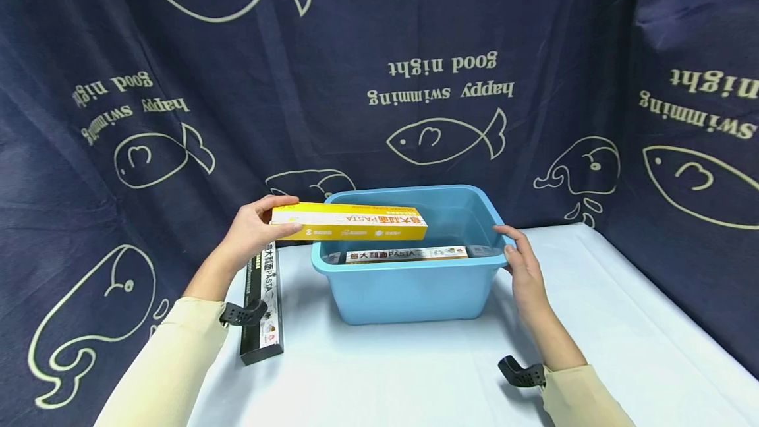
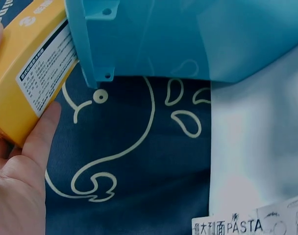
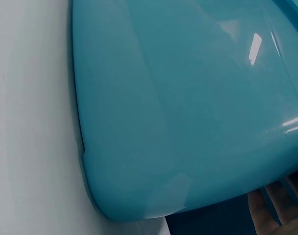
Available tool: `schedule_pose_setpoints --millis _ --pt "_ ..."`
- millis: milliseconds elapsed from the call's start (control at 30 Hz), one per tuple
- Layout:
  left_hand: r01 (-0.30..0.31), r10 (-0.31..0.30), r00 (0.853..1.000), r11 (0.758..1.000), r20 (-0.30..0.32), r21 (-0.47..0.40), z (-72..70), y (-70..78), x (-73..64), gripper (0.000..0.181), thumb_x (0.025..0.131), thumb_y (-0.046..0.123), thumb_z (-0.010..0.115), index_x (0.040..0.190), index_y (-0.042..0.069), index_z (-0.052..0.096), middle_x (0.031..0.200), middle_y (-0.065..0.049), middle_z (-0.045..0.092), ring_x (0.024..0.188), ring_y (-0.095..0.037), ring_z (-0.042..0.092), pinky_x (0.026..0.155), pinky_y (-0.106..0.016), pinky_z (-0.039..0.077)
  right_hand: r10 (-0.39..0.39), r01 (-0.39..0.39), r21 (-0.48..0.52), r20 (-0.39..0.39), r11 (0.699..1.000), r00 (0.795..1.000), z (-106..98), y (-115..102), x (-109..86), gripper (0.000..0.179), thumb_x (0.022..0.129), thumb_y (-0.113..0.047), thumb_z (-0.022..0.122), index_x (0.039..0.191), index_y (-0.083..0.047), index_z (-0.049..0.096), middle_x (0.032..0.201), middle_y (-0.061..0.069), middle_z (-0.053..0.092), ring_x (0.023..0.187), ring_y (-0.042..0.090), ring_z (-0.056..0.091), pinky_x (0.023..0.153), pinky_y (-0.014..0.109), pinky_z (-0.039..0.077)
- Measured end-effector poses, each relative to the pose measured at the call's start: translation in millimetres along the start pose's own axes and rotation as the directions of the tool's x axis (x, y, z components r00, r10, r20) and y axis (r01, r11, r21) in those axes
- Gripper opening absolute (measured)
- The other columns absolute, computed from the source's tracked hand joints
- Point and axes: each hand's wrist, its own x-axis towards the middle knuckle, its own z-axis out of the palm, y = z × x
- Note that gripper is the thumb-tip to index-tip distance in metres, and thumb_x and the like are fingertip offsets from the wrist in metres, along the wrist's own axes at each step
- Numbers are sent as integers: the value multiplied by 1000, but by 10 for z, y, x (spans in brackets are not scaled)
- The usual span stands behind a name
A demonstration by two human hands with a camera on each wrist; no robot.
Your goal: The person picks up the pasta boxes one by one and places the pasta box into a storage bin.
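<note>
My left hand (image 1: 255, 232) grips one end of a long yellow pasta box (image 1: 350, 224) and holds it level over the left rim of a blue plastic tub (image 1: 409, 288). The left wrist view shows that yellow box (image 2: 29, 73) against my fingers (image 2: 38, 142), beside the tub's rim (image 2: 95, 44). Another pasta box (image 1: 406, 254) lies inside the tub. A black pasta box (image 1: 262, 305) lies on the table left of the tub. My right hand (image 1: 522, 262) holds the tub's right rim, fingers (image 3: 266, 210) barely showing under the tub wall (image 3: 178, 112).
The tub stands on a table under a white cloth (image 1: 622, 321). A dark blue curtain with fish drawings (image 1: 445, 137) hangs close behind and on both sides. The black box's printed end (image 2: 237, 226) shows at the bottom of the left wrist view.
</note>
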Motion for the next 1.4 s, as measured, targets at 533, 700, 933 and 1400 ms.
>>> schedule_pose_setpoints --millis 533,700,933,1400 --pt "-66 66 998 997 3 -46 190 236 213 59 83 24 82 137 13 60 128 -10 60 104 -22 60 79 -18 55 1 -1 6 -1 1000 1000 8 12 7 46 106 -32 32 145 -11 44 162 10 30 150 39 26 113 70 24" --pt "-63 65 997 996 38 -61 276 278 267 59 82 23 83 136 12 61 128 -12 61 103 -24 60 78 -18 55 11 -11 -3 4 1000 1000 12 16 -8 45 106 -30 32 146 -11 43 162 10 29 149 39 26 113 69 24" --pt "-59 61 993 998 97 -28 432 405 368 60 81 25 83 135 13 61 129 -9 62 106 -28 59 80 -22 56 27 -27 -3 -8 1000 1000 -13 11 -19 45 106 -29 31 146 -11 43 162 10 30 149 38 27 113 67 25" --pt "-51 51 986 999 160 -4 638 470 515 62 81 20 83 137 8 59 131 -8 57 109 -26 58 86 -28 56 21 -21 7 1 1000 1000 9 -3 -8 46 106 -31 32 146 -11 43 163 10 28 150 39 24 113 71 21"
